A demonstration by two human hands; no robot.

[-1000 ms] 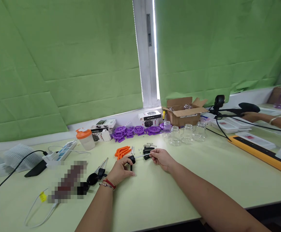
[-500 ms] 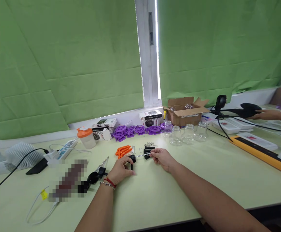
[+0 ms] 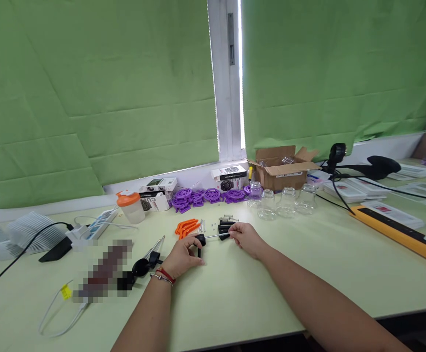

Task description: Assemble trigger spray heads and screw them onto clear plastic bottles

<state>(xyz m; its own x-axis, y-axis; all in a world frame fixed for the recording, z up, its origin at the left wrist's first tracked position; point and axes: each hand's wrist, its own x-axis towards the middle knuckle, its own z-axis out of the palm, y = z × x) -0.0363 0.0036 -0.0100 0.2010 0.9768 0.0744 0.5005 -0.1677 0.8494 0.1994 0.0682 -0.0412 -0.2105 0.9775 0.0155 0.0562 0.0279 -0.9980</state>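
Observation:
Between my hands is a black part [image 3: 200, 239] with a thin metal rod [image 3: 214, 236] running out to its right. My left hand [image 3: 184, 255] grips the black part, thumb low and fingers on top. The fingertips of my right hand [image 3: 245, 237] pinch the rod's right end. Just behind the rod lie black cylindrical pieces [image 3: 225, 227] and small springs [image 3: 229, 218]. Orange parts [image 3: 186, 228] and short metal pins [image 3: 202, 225] rest behind my left hand. Left of it are black assemblies with rods [image 3: 141, 267].
Purple parts [image 3: 213, 195], glass jars [image 3: 288, 203] and an open cardboard box [image 3: 284, 168] line the back. An orange-lidded cup [image 3: 130, 205] and power strip [image 3: 102, 224] stand left. An orange-and-black bar [image 3: 399, 237] and black cables lie right.
The other person's hand at the far right has gone out of view. The view has shifted slightly. My hands keep the same grip on the black part and rod.

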